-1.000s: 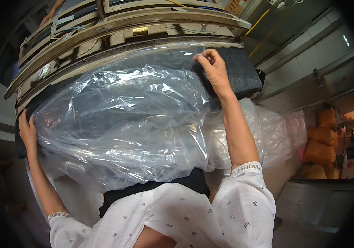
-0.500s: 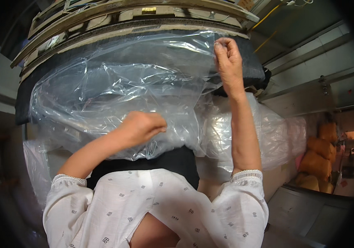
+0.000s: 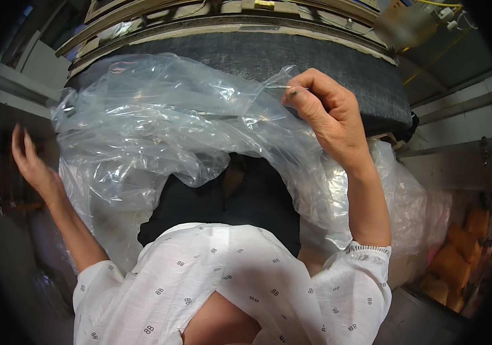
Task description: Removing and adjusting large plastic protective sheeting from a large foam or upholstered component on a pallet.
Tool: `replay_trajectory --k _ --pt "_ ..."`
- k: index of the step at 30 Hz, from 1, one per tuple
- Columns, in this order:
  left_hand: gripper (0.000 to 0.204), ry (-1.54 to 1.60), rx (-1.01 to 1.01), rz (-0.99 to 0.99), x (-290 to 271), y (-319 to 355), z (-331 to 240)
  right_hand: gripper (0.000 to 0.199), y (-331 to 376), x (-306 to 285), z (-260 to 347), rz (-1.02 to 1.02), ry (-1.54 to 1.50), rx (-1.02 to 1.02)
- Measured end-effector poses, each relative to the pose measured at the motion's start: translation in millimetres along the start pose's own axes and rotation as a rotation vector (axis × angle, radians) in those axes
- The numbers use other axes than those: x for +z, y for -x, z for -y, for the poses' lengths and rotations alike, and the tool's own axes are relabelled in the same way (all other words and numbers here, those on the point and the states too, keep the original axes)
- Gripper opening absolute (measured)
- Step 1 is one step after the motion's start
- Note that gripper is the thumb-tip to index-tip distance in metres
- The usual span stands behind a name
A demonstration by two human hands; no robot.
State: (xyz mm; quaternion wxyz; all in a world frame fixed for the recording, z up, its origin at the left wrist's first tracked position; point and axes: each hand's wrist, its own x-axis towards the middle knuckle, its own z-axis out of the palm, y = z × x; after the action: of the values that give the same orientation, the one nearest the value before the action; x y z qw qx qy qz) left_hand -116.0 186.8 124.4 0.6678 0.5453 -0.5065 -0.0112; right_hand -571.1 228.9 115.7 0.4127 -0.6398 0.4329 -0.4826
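Note:
Clear plastic film (image 3: 159, 115) lies in crumpled, shiny folds across the near side of a dark padded surface (image 3: 315, 57) and hangs down over my lap. My right hand (image 3: 329, 112) pinches an upper corner of the film between thumb and fingers, lifting it a little. Out at the far left, my left hand (image 3: 34, 164) is off the film, its fingers stretched and apart, holding nothing. It is raised just beyond the film's left edge.
Wooden rails (image 3: 211, 26) run along the back of the dark surface. More wrapped clear plastic (image 3: 392, 190) piles up at my right. Farther right are orange-brown bundles (image 3: 452, 253). A yellow cable (image 3: 438, 4) hangs at the upper right.
My left hand has swung from above the middle of the film out to the far left and opened. The film has drawn nearer and bunched up, baring more dark surface. My right hand keeps its pinch.

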Motion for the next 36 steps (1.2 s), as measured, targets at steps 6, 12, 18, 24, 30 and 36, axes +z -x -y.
replay_trajectory --k 6,12,18,24,30,36 --pt "0.033 0.062 0.653 1.046 147 84 -155 0.014 8 4 22 -0.015 0.179 -0.1" --pt "0.018 0.71 -0.001 1.563 178 57 -147 0.01 31 -12 -9 0.228 0.351 0.201" --pt "0.026 0.825 -0.331 0.981 208 -37 -67 0.028 201 -114 -182 0.733 1.161 1.072" --pt "0.027 -0.098 0.21 0.756 191 -38 158 0.019 210 -302 -113 -0.483 1.704 0.739" --pt "0.031 -0.63 0.225 0.793 120 4 107 0.021 36 -279 14 -1.436 1.223 -0.56" --pt "0.038 -0.775 -0.146 0.902 -96 -140 339 0.032 -8 -219 -122 -0.734 1.394 -0.222"
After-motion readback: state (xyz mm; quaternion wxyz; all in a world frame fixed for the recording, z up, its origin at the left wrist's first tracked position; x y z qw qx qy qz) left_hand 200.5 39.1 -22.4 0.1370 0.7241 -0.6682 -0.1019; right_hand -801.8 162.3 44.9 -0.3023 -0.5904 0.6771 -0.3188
